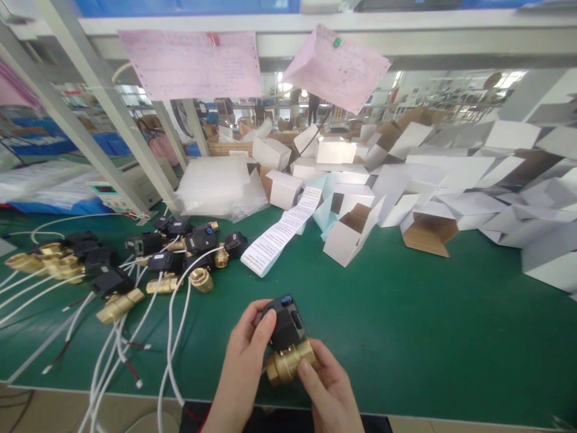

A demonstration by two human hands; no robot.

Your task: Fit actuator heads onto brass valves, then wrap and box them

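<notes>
Left hand (pixel 241 352) and right hand (pixel 331 385) close on a single valve (pixel 287 332) over the near middle of a green tabletop (pixel 406 319). The left clasps its black housing (pixel 285 326), thumb laid against the side; the right pinches the right end of the brass body (pixel 288 364) below. Both hands are clamped on the piece, near each other but apart.

It looks rigid and bottom-heavy, the metal likely outweighing the plastic (a smooth shell that could slip under dry fingers). The brass seems the safer place to carry the weight, with the housing merely steadied; the joint between them probably deserves no twisting.

To the left lie more valves (pixel 202 239), their white cables (pixel 170 319) trailing toward the near edge. Beyond, a strip of printed labels (pixel 282 234) leads to open white boxes (pixel 342 243) heaped at far right.
</notes>
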